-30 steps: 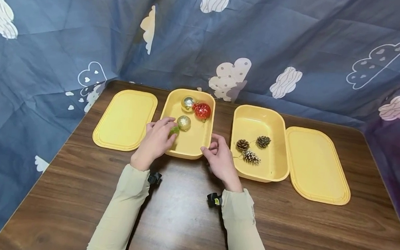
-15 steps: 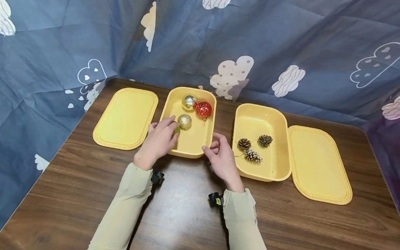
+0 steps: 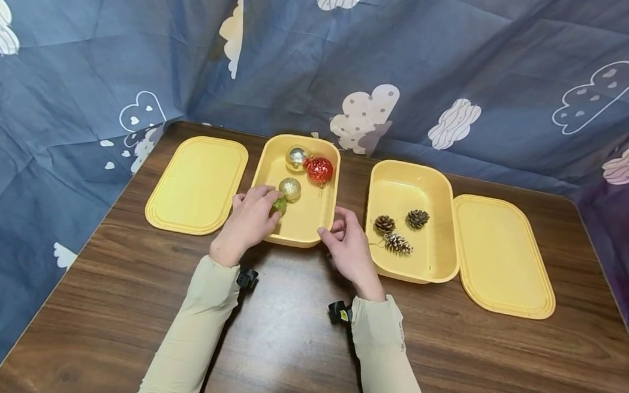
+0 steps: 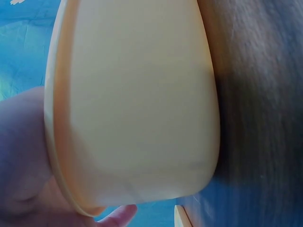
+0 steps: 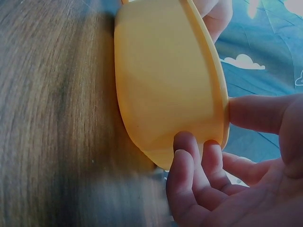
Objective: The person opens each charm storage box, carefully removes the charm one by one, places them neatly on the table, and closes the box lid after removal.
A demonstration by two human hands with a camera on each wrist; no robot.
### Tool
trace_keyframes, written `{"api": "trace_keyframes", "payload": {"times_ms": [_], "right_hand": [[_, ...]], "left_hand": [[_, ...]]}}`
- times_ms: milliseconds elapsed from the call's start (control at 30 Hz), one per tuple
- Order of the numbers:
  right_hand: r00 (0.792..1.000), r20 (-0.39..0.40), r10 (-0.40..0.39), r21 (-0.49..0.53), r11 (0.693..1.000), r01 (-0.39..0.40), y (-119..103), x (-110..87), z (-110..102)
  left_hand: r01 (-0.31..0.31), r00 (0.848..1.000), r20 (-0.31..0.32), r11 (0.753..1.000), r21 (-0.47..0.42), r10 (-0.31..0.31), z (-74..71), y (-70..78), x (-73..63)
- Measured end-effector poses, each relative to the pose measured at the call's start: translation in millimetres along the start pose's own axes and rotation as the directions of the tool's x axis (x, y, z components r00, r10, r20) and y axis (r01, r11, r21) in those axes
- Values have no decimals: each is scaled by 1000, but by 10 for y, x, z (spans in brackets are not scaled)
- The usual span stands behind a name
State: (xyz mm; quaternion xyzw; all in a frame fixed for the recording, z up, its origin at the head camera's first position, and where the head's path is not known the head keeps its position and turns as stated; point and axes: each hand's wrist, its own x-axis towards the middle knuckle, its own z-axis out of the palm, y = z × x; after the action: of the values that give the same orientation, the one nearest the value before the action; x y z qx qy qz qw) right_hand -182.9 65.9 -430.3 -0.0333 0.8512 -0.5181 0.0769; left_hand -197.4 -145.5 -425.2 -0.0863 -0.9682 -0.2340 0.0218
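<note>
In the head view a yellow plastic box (image 3: 304, 220) holds several Christmas balls. A red ball (image 3: 320, 170) and a shiny gold ball (image 3: 297, 158) lie at its far end, with a glittery gold ball (image 3: 290, 189) nearer. My left hand (image 3: 248, 219) reaches over the near-left rim, its fingers and thumb around a green Christmas ball (image 3: 280, 205) that they partly hide. With my right hand (image 3: 348, 246) I grip the box's near-right corner. The right wrist view shows the thumb (image 5: 258, 113) at the rim and curled fingers (image 5: 182, 172) against the outer wall.
A second yellow box (image 3: 424, 257) holding three pine cones (image 3: 398, 244) stands right of my right hand. One yellow lid (image 3: 199, 183) lies at the left, another (image 3: 505, 256) at the far right. Behind the wooden table (image 3: 284, 339) hangs a blue cloud-print cloth (image 3: 280, 56).
The fingers of my left hand shift slightly around the green ball, and more of it shows now than half a second ago. My right hand stays at the box corner.
</note>
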Motion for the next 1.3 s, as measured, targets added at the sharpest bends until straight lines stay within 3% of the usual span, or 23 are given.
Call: {"api": "trace_keyframes", "payload": {"times_ms": [700, 1300], "right_hand": [[1000, -14, -20, -22, 1000, 19, -4, -8, 5], [1000, -6, -13, -5, 1000, 13, -8, 4, 8]], "left_hand": [[57, 998, 16, 998, -26, -57, 9, 3, 32], [40, 999, 3, 999, -37, -40, 10, -3, 34]]}}
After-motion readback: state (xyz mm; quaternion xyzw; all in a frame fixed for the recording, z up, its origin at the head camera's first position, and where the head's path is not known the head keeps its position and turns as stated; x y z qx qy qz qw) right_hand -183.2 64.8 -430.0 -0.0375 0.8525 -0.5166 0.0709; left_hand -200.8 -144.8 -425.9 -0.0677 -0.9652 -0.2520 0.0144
